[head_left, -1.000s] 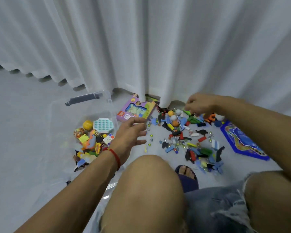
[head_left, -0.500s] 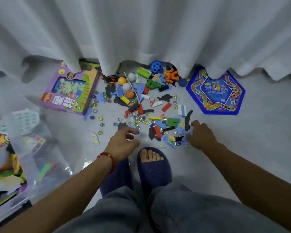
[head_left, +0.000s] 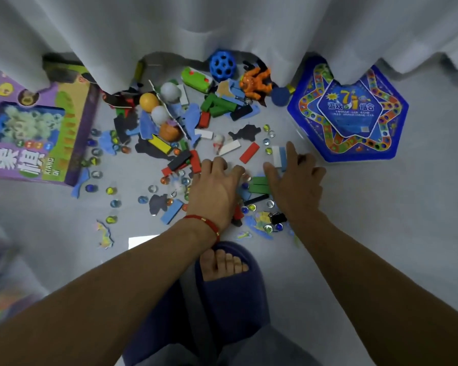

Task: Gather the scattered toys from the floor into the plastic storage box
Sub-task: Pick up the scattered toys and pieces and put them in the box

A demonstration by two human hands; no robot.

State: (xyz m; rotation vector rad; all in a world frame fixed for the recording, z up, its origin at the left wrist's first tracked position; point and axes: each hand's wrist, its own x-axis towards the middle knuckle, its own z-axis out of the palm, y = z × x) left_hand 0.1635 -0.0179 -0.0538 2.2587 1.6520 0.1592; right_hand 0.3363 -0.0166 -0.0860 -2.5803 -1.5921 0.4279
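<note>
Two hands reach down over the scattered toys on the grey floor point(head_left: 381, 207): at far left lies a purple game box point(head_left: 35, 133), with marbles point(head_left: 111, 190) strewn just right of it, while the plastic storage box point(head_left: 0, 286) shows only as a blur at the near left edge. Right of the marbles, the left hand point(head_left: 212, 191), a red bracelet point(head_left: 204, 223) on its wrist, lies spread flat on small blocks; green blocks point(head_left: 259, 184) sit between it and the right hand point(head_left: 296, 186), whose straight fingers touch a white-and-blue block point(head_left: 279, 156). Farther right lies a blue star game board point(head_left: 352, 114), partly under the white curtain point(head_left: 222, 22).
</note>
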